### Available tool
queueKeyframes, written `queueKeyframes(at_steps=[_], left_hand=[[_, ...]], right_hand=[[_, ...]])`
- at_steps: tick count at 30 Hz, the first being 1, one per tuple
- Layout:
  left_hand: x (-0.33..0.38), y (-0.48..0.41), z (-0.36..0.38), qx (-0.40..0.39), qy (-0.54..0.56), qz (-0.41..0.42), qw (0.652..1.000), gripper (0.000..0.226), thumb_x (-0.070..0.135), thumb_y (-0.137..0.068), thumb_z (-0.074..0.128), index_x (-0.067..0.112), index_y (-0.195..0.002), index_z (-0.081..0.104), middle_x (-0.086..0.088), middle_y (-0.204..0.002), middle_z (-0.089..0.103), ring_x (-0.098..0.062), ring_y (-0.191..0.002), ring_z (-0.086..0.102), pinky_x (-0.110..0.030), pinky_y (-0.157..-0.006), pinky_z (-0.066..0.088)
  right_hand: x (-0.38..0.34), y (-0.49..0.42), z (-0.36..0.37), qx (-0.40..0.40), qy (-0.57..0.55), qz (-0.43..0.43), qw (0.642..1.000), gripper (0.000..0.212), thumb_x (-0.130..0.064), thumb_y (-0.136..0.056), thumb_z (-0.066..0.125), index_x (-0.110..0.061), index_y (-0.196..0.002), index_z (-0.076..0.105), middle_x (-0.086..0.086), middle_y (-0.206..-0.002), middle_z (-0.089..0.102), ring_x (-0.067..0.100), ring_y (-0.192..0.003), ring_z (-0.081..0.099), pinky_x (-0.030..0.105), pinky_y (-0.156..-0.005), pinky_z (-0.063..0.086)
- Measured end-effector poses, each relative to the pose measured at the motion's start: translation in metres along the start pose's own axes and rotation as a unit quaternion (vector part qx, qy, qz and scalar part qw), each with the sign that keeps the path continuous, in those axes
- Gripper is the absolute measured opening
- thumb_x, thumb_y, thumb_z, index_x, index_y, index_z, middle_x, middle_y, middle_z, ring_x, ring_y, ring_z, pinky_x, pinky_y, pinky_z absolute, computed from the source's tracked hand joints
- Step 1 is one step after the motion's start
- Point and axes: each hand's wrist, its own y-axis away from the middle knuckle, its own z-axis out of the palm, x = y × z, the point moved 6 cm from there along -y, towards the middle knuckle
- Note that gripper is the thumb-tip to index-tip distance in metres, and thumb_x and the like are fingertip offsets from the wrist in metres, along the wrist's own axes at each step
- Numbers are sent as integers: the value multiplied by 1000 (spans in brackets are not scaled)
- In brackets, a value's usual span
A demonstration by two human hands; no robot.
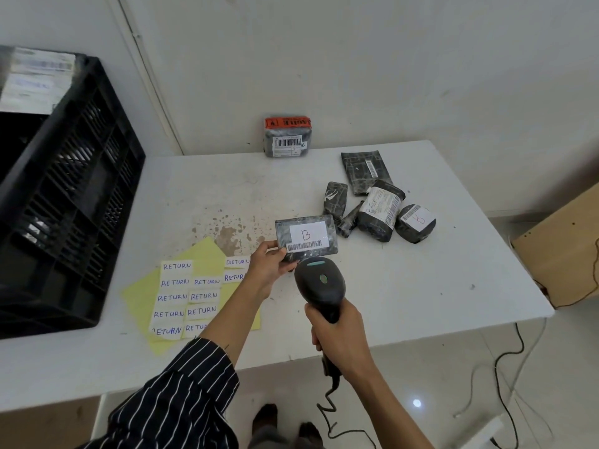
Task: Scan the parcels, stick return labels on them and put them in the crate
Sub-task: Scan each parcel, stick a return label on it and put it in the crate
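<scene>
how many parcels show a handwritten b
2: one B parcel gripped by the left hand beyond the scanner; the second B parcel lies on the table at the right end of the pile. Other labels may face down.

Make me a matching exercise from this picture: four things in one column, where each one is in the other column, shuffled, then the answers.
Things
1. barcode scanner
2. parcel with orange tape
3. black crate
4. return labels

Places
A. on the yellow sheet
B. at the left end of the table
C. gripped in the right hand
D. at the table's far edge, by the wall

Pairs: 1-C, 2-D, 3-B, 4-A
</scene>
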Motion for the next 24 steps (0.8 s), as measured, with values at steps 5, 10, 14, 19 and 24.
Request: queueKeyframes(at_steps=[5,10,14,19,24], left_hand=[[0,-3,-1,3,0,1,1000,15,-3,-96,44,4,-109,45,-27,-122,57,-27,-86,62,-18,-56,56],[-1,-3,-1,-3,5,-4,1000,17,-4,-95,45,3,-111,45,-25,-118,58,-30,-92,61,-22,-61,58],[-5,-2,-4,-3,-2,-12,1000,16,-4,-95,46,3,-109,46,-20,-109,58,-25,-79,63,-25,-63,57],[-27,6,-16,5,-9,-50,999,16,-3,-95,47,2,-110,47,-15,-98,61,-22,-72,64,-25,-60,57],[-63,20,-28,12,-53,-113,992,7,-2,-94,50,3,-98,50,-18,-99,61,-20,-62,66,-24,-55,57]], right_hand=[[3,-1,0,0,5,2,1000,16,-15,-82,60,0,-80,55,10,-57,56,10,-45,51,14,-46,41],[4,-3,-1,8,-10,-1,1000,14,-18,-84,63,-6,-83,55,10,-62,57,11,-47,51,16,-47,42],[16,-19,-17,51,42,-18,998,18,-24,-85,66,-18,-91,51,-3,-74,60,9,-64,56,11,-55,42],[61,-66,-56,79,274,-8,959,34,-13,-86,61,0,-110,41,18,-106,45,38,-86,53,38,-68,44],[87,-106,-81,97,449,22,888,39,-18,-89,58,4,-114,39,23,-111,45,41,-90,52,41,-67,37]])
